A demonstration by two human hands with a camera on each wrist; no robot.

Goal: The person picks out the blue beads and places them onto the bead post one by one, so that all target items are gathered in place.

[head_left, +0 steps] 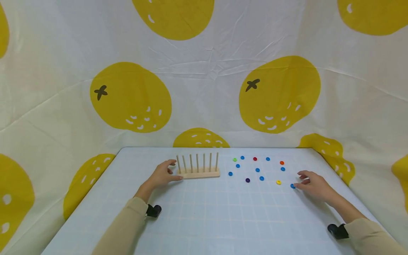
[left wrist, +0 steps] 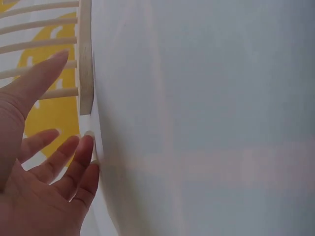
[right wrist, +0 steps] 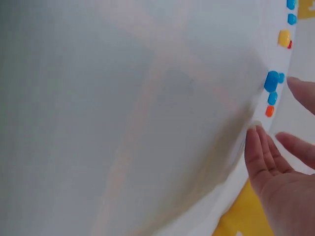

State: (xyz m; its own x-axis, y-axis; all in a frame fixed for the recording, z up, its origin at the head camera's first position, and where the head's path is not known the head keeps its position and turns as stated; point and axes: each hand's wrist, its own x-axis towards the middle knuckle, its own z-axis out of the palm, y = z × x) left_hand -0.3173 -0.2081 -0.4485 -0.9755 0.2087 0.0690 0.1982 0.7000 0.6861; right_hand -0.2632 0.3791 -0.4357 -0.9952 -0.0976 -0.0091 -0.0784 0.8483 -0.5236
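Note:
My left hand is at the left end of a wooden peg rack, thumb and fingers spread apart. In the left wrist view, the thumb lies in front of the pegs, near the rack's base; whether it touches the wood I cannot tell. My right hand hovers low over the table beside a small blue ring. Seen from the right wrist, that blue ring lies on the table beyond the parted thumb and fingers, and nothing is held. The rack's upright pegs carry no rings.
Several more rings lie scattered between rack and right hand, among them a yellow ring, a purple ring, a green ring, a red ring and an orange ring. A fruit-print cloth hangs behind the white table.

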